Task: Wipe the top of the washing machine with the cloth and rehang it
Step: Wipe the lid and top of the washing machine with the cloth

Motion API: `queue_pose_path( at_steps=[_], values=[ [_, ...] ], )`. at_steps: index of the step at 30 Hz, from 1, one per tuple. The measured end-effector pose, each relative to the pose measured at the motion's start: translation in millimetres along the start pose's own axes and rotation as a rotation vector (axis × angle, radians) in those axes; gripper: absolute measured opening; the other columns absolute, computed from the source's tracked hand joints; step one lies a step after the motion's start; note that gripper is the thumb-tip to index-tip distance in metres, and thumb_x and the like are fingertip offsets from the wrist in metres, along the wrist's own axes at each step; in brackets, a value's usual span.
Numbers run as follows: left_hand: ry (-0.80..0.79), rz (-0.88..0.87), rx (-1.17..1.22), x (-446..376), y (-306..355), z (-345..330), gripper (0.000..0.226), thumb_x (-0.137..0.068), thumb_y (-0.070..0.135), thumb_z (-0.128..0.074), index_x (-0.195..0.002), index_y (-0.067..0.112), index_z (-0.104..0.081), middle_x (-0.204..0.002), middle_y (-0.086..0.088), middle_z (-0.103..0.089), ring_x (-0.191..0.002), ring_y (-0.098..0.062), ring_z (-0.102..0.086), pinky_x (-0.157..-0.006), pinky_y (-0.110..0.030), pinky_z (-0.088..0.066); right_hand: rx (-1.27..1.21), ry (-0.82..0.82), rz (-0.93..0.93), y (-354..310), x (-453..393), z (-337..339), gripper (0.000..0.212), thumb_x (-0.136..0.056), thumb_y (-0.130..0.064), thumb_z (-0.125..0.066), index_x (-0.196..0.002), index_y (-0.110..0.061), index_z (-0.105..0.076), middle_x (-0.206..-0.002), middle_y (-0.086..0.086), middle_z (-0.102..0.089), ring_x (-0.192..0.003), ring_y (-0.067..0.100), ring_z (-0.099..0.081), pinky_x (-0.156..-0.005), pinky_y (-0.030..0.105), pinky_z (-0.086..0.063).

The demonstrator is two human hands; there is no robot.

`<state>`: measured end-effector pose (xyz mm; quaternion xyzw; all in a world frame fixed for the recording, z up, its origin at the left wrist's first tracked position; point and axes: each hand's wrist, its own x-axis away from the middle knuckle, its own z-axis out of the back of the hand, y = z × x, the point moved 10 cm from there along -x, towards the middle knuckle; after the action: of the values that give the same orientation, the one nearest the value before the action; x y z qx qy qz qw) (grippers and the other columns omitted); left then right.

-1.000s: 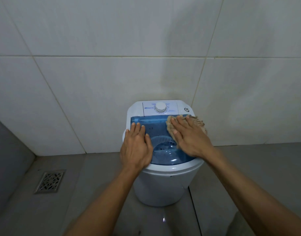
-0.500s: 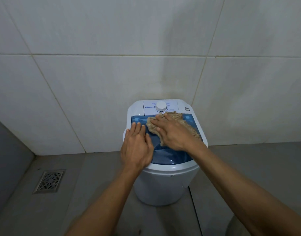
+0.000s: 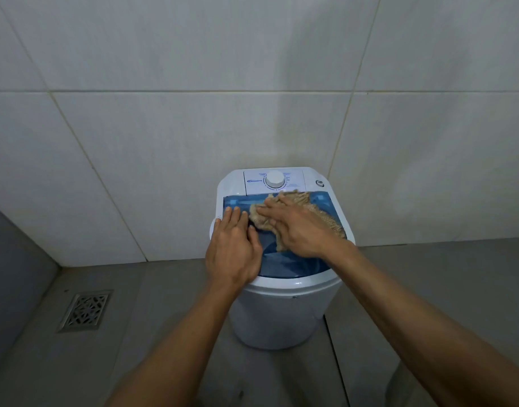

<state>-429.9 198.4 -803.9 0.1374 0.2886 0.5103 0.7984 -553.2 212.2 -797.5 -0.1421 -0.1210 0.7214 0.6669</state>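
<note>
- Glossy pale wall tiles [image 3: 164,136]; one metal floor drain [image 3: 86,310], patterned grille.
- One white rounded washing machine [image 3: 281,312] — translucent blue lid [image 3: 293,264], one round dial [image 3: 275,179].
- One tan, frayed cloth [image 3: 325,220] on the lid, under the right hand [image 3: 299,229] — flat, fingers spread.
- Left hand [image 3: 233,254] flat, open, empty, at the lid's left edge.

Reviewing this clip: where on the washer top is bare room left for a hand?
Bare lid shows along the near rim, below both hands. The middle is crowded: left hand flat, right hand pressing the cloth. The dial borders the back.
</note>
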Motion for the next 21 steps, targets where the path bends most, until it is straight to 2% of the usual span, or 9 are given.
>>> queue_pose_path(
  at_steps=[3,6,8,9,11,12,16,18,21],
  values=[
    [-0.007,-0.008,-0.008,0.0,-0.4,-0.3,0.045,-0.098,0.021,-0.037,-0.137,0.007,-0.053,-0.149,-0.010,-0.048,-0.145,-0.023,-0.032,-0.120,-0.042,-0.023,-0.012,-0.011,0.071,-2.9,10.0,-2.3,0.044,-0.105,-0.027,-0.037,-0.149,-0.030,-0.037,-0.161,-0.006,-0.024,-0.151,0.015,-0.008,-0.120,0.032,-0.006],
    [-0.005,-0.001,-0.010,0.2,0.5,2.0,0.044,-0.099,0.021,-0.037,-0.138,0.004,-0.051,-0.151,-0.011,-0.045,-0.146,-0.024,-0.031,-0.121,-0.041,-0.021,-0.051,-0.010,0.032,15.7,6.4,7.6,0.042,-0.105,-0.024,-0.036,-0.146,-0.034,-0.041,-0.160,-0.007,-0.027,-0.150,0.014,-0.013,-0.120,0.034,-0.011],
    [-0.002,-0.001,-0.007,0.9,1.3,2.8,0.044,-0.100,0.020,-0.037,-0.138,0.004,-0.050,-0.153,-0.011,-0.043,-0.147,-0.024,-0.029,-0.122,-0.040,-0.019,-0.021,-0.027,-0.025,25.1,-3.2,12.1,0.048,-0.102,-0.022,-0.046,-0.148,-0.034,-0.038,-0.161,-0.006,-0.025,-0.150,0.017,-0.014,-0.120,0.038,-0.013],
    [-0.004,0.000,-0.005,1.0,1.3,2.8,0.044,-0.100,0.020,-0.037,-0.139,0.004,-0.050,-0.153,-0.012,-0.042,-0.147,-0.024,-0.029,-0.122,-0.040,-0.019,0.015,-0.043,-0.032,24.2,-7.6,11.2,0.058,-0.097,-0.019,-0.057,-0.149,-0.033,-0.036,-0.161,-0.004,-0.025,-0.150,0.020,-0.015,-0.120,0.040,-0.014],
    [-0.015,0.000,-0.003,0.5,0.9,2.0,0.045,-0.099,0.020,-0.037,-0.140,0.005,-0.049,-0.153,-0.012,-0.042,-0.147,-0.024,-0.029,-0.122,-0.041,-0.020,0.084,-0.055,0.023,10.4,-11.3,6.6,0.078,-0.084,-0.016,-0.072,-0.150,-0.032,-0.034,-0.161,-0.001,-0.025,-0.149,0.024,-0.017,-0.121,0.044,-0.016],
    [-0.024,-0.006,-0.009,0.4,0.6,1.5,0.046,-0.098,0.020,-0.036,-0.140,0.006,-0.050,-0.153,-0.012,-0.043,-0.147,-0.024,-0.029,-0.121,-0.042,-0.021,0.092,-0.049,0.069,0.9,-10.5,3.3,0.079,-0.083,-0.013,-0.073,-0.150,-0.032,-0.035,-0.161,-0.001,-0.026,-0.149,0.024,-0.017,-0.121,0.045,-0.016],
    [-0.060,-0.020,-0.018,2.2,2.3,2.4,0.049,-0.097,0.017,-0.039,-0.144,0.004,-0.044,-0.156,-0.014,-0.036,-0.149,-0.026,-0.024,-0.123,-0.040,-0.015,0.029,-0.034,0.236,-11.8,11.5,2.1,0.054,-0.095,-0.004,-0.051,-0.142,-0.031,-0.048,-0.158,-0.006,-0.031,-0.149,0.018,-0.017,-0.122,0.039,-0.009],
    [-0.060,-0.030,-0.023,2.9,3.8,3.5,0.050,-0.097,0.016,-0.040,-0.144,0.003,-0.042,-0.157,-0.014,-0.035,-0.149,-0.027,-0.023,-0.124,-0.040,-0.014,0.018,-0.051,0.198,7.3,15.5,9.3,0.055,-0.094,-0.002,-0.051,-0.138,-0.035,-0.053,-0.157,-0.012,-0.033,-0.148,0.013,-0.019,-0.122,0.041,-0.011],
    [-0.063,-0.028,-0.033,2.7,3.8,1.3,0.049,-0.096,0.016,-0.039,-0.143,0.003,-0.042,-0.157,-0.013,-0.035,-0.149,-0.026,-0.024,-0.123,-0.040,-0.014,0.043,-0.041,0.080,29.7,2.3,20.0,0.057,-0.094,-0.004,-0.054,-0.141,-0.035,-0.048,-0.158,-0.011,-0.031,-0.148,0.015,-0.021,-0.121,0.046,-0.014]
  ],
)
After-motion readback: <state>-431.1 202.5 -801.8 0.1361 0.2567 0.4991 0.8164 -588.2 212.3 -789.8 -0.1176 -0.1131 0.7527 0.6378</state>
